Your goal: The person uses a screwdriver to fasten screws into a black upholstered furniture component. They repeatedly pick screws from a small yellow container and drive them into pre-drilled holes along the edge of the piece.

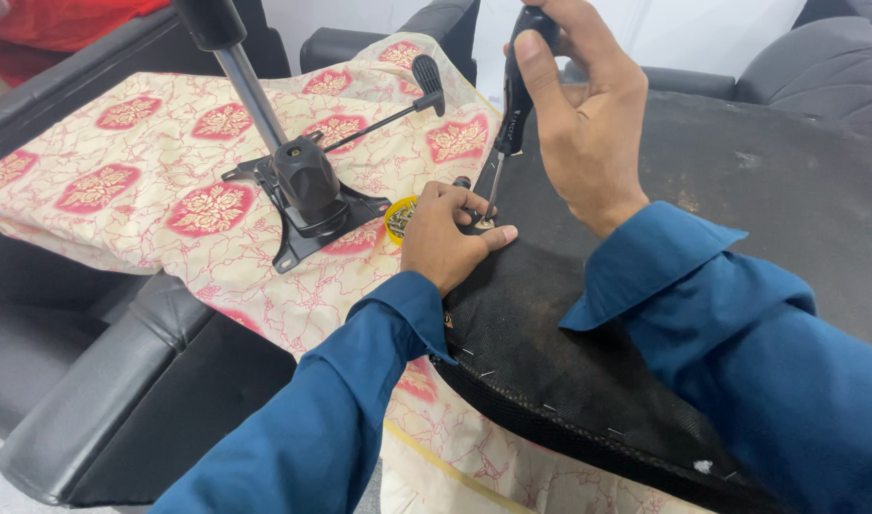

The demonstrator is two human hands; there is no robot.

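1. Black woven fabric covers the upturned seat base (702, 286) that fills the right half of the scene, and we see small staples along its near edge.
2. We grip the black handle of a screwdriver (510, 105) in our right hand (588, 124), fingers wrapped round it from above, with the shaft running down and slightly left so the tip meets the fabric near the seat base's left edge.
3. Our left hand (445, 238) rests on the same edge, fingers curled and pinched close beside the screwdriver tip; we cannot tell what small part, if any, sits between those fingertips.
4. Just left of our left hand, touching or nearly touching it, sits a small yellow tub (398, 217) with what look like screws inside.
5. Farther left, a black chair mechanism (307, 190) with a metal gas column rising from it lies on a cream cloth with red medallions (150, 162); a lever with a black knob juts from it toward the far right.
6. Black padded armrests (103, 381) lie at the near left, under the cloth's edge.
7. Both our sleeves are blue.
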